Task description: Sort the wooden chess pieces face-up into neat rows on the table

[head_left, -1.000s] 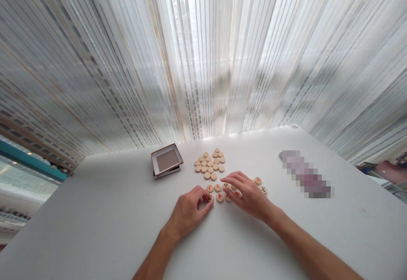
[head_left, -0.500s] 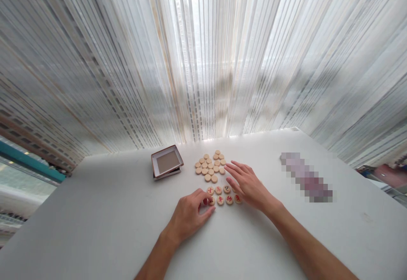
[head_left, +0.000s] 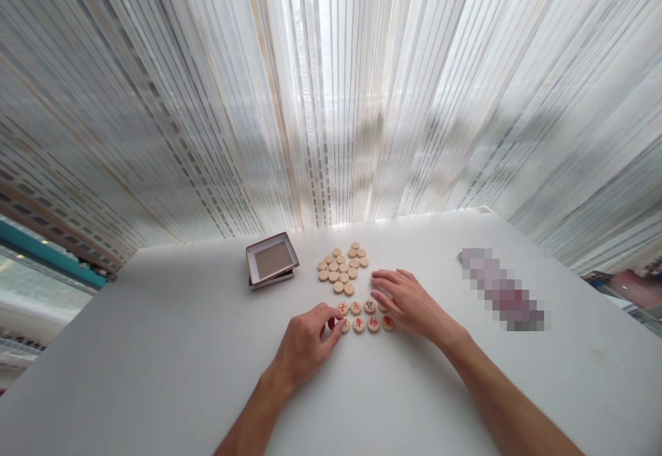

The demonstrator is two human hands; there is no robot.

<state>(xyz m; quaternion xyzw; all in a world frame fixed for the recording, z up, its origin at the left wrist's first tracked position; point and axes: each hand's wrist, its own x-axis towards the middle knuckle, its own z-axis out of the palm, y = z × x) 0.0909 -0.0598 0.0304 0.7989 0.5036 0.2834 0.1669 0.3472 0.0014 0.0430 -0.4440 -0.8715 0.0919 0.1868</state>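
Two short rows of round wooden xiangqi pieces (head_left: 358, 324) lie face up, with red or black characters. At the left end of the nearer row, my left hand (head_left: 309, 339) has thumb and index tips close together, covering the left edge of a black-marked piece (head_left: 346, 325); what is between them, if anything, is hidden. My right hand (head_left: 408, 301) is over the rows' right end with curled fingers, partly covering pieces there. A piece appears to be in its grip, hidden under the fingers. Beyond lies a loose group of blank-side-up pieces (head_left: 334, 276).
An open shallow box (head_left: 272, 260) rests tilted on another box part at the back left of the white table (head_left: 207, 345). A blurred-out item (head_left: 501, 290) lies at the right. Pale striped curtains (head_left: 336, 97) hang along the table's far edge.
My right hand has drawn back slightly towards me, its fingers more curled, and the blank piece by its fingertips is no longer in the group. My left thumb has moved in towards the index finger.
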